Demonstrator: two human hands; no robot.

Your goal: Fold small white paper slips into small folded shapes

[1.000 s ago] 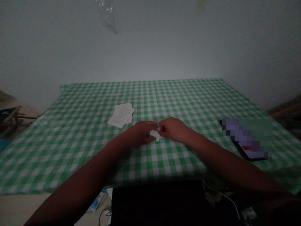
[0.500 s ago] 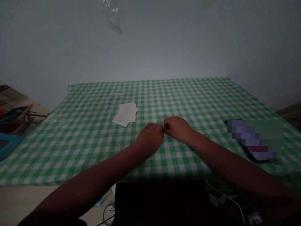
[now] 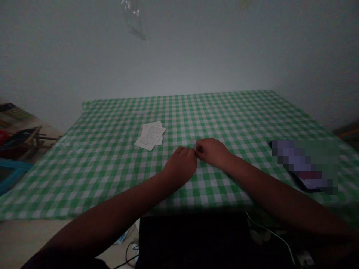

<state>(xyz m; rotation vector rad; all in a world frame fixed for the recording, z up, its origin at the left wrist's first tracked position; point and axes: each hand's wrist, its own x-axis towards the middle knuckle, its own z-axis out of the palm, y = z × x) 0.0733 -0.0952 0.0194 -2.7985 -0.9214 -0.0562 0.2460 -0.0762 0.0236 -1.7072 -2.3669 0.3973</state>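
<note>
My left hand [image 3: 182,164] is curled closed near the front middle of the table, its back facing up. Just to its right, my right hand [image 3: 212,151] is closed too, with thumb and forefinger bent into a ring. The fingertips of both hands meet or almost meet; whether something small sits between them cannot be made out. Both rest on or just above the green and white checked tablecloth [image 3: 112,168]. Beyond my left hand, to the left, lies a small fanned stack of printed paper sheets [image 3: 150,136].
A phone-like object, partly blurred out [image 3: 301,164], lies at the right of the table. A clear plastic bag [image 3: 134,20] hangs on the wall behind. Left of the table are a blue frame [image 3: 14,173] and wooden pieces. Below the front edge a white cable [image 3: 275,235] hangs.
The view has shifted very slightly. Both hands keep nearly the same closed pose and place, and the papers have not moved on the cloth.
</note>
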